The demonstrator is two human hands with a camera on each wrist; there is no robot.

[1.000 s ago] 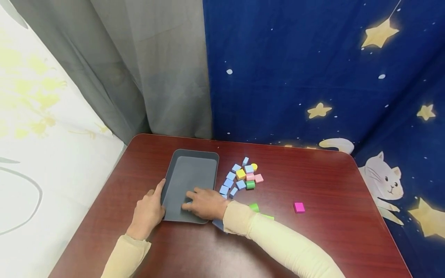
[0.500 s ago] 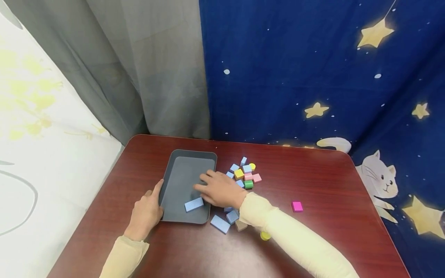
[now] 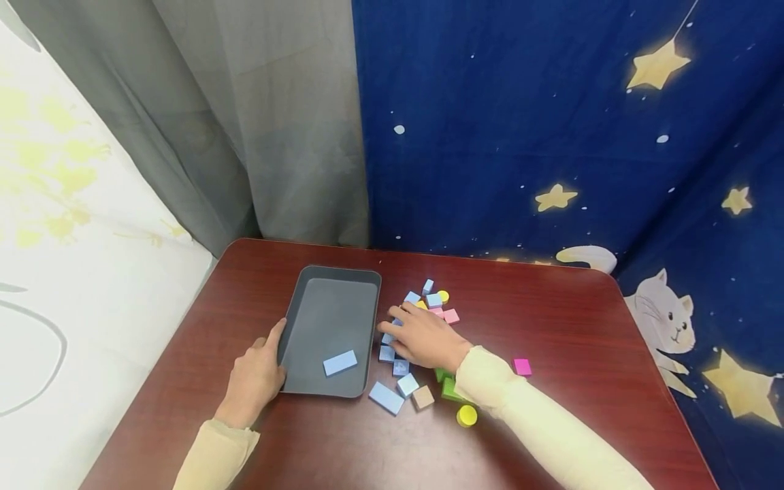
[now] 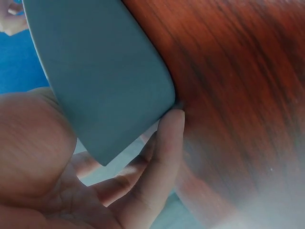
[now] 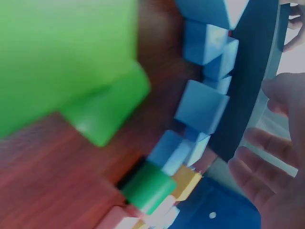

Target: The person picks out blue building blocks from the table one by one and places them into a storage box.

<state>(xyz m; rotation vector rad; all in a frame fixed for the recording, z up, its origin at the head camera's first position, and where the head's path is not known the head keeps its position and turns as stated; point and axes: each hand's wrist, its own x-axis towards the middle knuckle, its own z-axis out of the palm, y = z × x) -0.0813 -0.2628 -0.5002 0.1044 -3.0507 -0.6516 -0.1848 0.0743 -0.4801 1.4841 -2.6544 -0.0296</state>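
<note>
My left hand (image 3: 251, 378) grips the left side of a dark grey tray (image 3: 331, 309). In the left wrist view its thumb and fingers sit on either side of the tray wall (image 4: 105, 71). One long blue block (image 3: 339, 363) lies in the tray near its front. Just right of the tray, my right hand (image 3: 424, 338) hovers low over a cluster of blue cubes (image 3: 401, 368), fingers spread and slightly bent, hiding part of the cluster. From the right wrist, its fingers (image 5: 267, 143) hold nothing, with blue cubes (image 5: 201, 106) and a green cylinder (image 5: 148, 187) beside them.
On the brown table (image 3: 582, 408) lie another long blue block (image 3: 386, 397), a tan cube (image 3: 422, 397), a yellow cylinder (image 3: 467, 416), green blocks (image 3: 450, 389) partly under the right sleeve, pink blocks (image 3: 450, 316) behind the hand and a magenta block (image 3: 522, 367) further right. Curtains hang behind.
My right hand has moved right, out of the tray and over the blue cubes, leaving the long blue block lying in the tray. My left hand keeps its grip on the tray.
</note>
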